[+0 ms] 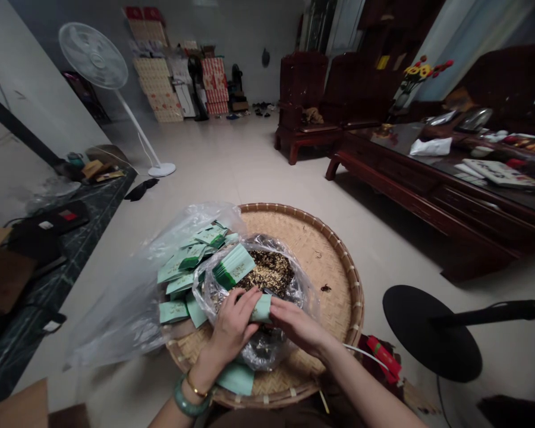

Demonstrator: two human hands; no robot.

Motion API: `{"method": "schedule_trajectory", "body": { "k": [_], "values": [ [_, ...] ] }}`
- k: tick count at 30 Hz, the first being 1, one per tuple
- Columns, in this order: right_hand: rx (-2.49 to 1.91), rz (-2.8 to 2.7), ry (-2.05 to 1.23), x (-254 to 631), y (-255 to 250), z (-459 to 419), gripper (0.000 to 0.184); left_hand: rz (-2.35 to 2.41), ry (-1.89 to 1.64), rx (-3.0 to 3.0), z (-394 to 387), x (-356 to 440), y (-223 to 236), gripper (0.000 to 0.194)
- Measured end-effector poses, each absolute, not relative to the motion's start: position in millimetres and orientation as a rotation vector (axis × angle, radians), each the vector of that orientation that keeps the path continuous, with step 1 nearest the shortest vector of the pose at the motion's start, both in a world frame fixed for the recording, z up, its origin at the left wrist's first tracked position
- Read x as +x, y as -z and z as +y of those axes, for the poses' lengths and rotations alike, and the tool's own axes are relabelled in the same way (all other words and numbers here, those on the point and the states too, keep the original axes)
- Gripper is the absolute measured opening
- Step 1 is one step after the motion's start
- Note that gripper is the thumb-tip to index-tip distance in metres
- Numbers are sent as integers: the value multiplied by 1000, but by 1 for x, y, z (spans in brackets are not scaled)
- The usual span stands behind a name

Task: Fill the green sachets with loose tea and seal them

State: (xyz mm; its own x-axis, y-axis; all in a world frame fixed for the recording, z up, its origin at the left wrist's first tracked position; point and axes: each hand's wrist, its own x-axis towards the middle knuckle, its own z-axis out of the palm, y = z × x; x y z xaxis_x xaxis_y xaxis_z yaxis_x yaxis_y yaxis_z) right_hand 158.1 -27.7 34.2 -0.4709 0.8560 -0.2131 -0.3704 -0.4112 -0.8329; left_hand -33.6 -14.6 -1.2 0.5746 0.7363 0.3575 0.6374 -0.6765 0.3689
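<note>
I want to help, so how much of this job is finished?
Done: a heap of pale green packets lies on the round woven tray. In hand: the left hand and right hand hold one more packet at the open plastic bag. Left: plenty of dark loose leaves remain in that bag, but I can't tell how many packets that means.

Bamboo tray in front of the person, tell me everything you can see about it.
The round woven bamboo tray is wide and shallow, with a pale tan weave and a darker bound rim. It appears to lie flat, low over the pale tiled floor. A crinkled clear plastic bag of dark and golden flakes sits on it, mint-green paper packets lie across its near and left parts, and a dark speck rests on the weave.
</note>
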Motion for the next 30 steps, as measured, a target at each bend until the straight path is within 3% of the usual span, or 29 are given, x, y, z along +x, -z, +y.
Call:
{"method": "schedule_trajectory", "body": {
  "k": [12, 16, 19, 22, 30],
  "values": [
    [-982, -1120, -1907, 181, -42, -25, 45, 1158, -941, 2345, -10, -34, -1, 50],
    [-1328, -1559, -1310, 200, -25, -22, 42, 1294, -1033, 2185, -7, -36, -2, 41],
    [-1621, -2022, -879, 198, -7, -26, 69, 1371, -1074, 2094, -4, -40, -1, 42],
    [-1844, -2231, -666, 186, 2, -31, 74, 1401, -1097, 2042, -2, -44, -1, 42],
    [-1517, -2216, -927, 182, 3, -34, 59, 1486, -1193, 1978, 4, -52, -5, 35]
  ]
}}
